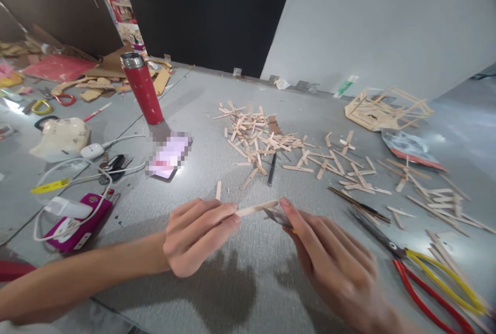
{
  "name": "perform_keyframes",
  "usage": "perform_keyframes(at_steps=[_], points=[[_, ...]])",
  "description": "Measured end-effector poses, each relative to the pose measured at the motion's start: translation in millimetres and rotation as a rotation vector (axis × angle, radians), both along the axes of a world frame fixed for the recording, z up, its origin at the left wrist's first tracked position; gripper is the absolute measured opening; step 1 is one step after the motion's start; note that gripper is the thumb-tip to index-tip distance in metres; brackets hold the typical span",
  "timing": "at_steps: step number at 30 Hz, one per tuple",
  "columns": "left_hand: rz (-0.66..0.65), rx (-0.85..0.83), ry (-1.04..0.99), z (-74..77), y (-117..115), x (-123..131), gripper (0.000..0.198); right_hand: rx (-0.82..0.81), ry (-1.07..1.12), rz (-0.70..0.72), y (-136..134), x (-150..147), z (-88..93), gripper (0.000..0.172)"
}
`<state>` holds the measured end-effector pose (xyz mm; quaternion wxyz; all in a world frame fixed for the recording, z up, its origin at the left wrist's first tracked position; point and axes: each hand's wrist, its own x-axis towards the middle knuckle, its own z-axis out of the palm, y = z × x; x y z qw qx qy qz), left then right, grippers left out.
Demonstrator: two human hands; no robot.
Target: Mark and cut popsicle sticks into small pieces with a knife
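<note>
Two bare hands over a grey table [201, 88], as seen from where I stand. The left hand [203, 236] grips one end of a stick [256, 208] between its fingertips; the stick reaches across the gap, its free end just beside the right thumb. The right hand [335, 261] is closed round a tool [277, 216], mostly hidden by the fingers, whose metal tip lies just below that free end; whether tip and stick touch, I cannot tell. Beyond the hands: a loose heap [251, 132] of similar sticks, with a black pen [272, 169] at its near edge. To the right: scissors [393, 247] with one yellow and one red handle; farther back, a wooden frame [364, 117] and, just in front, a pouch [411, 152]. To the left: a standing red flask [145, 91], a lit phone [170, 155] near its base, and a purple box [96, 216] bearing a white plug [72, 208]
</note>
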<state>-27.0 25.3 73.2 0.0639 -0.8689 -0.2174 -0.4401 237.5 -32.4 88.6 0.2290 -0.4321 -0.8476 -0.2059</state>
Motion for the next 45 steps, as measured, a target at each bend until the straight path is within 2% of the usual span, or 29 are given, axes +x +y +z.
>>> perform_keyframes(at_steps=[2, 3, 5, 7, 9, 11, 13, 16, 22, 25, 32, 40, 45], points=[[-0.028, 0.066, -0.075, 2.5, -0.1, 5.4, 0.013, -0.006, 0.012, 0.013, 0.5, 0.1, -0.2, 0.075], [-0.041, 0.035, -0.092, 2.4, -0.4, 8.5, 0.014, -0.01, 0.017, 0.017, 0.5, 0.4, -0.5, 0.075], [-0.053, -0.149, -0.142, -1.0, -0.7, 14.8, 0.014, -0.037, 0.01, 0.019, 0.3, 1.7, -1.4, 0.076], [-0.003, -0.442, -0.202, -8.2, 0.4, 20.0, 0.009, -0.101, -0.032, 0.015, 0.1, 3.3, -3.1, 0.076], [0.07, -0.712, -0.109, -18.0, 3.8, 23.4, 0.011, -0.195, -0.121, -0.017, 0.7, 4.6, -5.9, 0.075], [0.142, -0.835, 0.023, -29.1, 9.1, 25.2, 0.013, -0.299, -0.233, -0.032, 2.7, 5.0, -9.7, 0.074], [0.134, -0.797, 0.12, -39.8, 14.2, 26.2, 0.014, -0.39, -0.337, -0.044, 5.8, 4.4, -14.3, 0.075], [0.152, -0.653, 0.175, -50.2, 15.5, 26.9, 0.013, -0.492, -0.436, -0.093, 10.0, 2.0, -20.8, 0.077], [0.284, -0.296, 0.469, -45.9, -12.8, 25.5, 0.034, -0.563, -0.495, -0.117, 11.7, -9.1, -21.3, 0.075], [0.299, -0.227, 0.613, -45.9, -25.5, 25.7, 0.046, -0.571, -0.541, -0.111, 13.9, -17.1, -15.9, 0.071], [0.314, -0.153, 0.664, -56.0, -28.1, 27.6, 0.047, -0.611, -0.621, -0.127, 20.1, -26.1, -11.6, 0.07], [0.301, -0.131, 0.66, -59.2, -27.8, 28.7, 0.044, -0.592, -0.694, -0.154, 17.7, -40.3, -4.3, 0.069], [0.279, -0.119, 0.654, -59.7, -27.3, 28.0, 0.045, -0.545, -0.77, -0.171, 14.7, -54.2, 1.9, 0.06]])
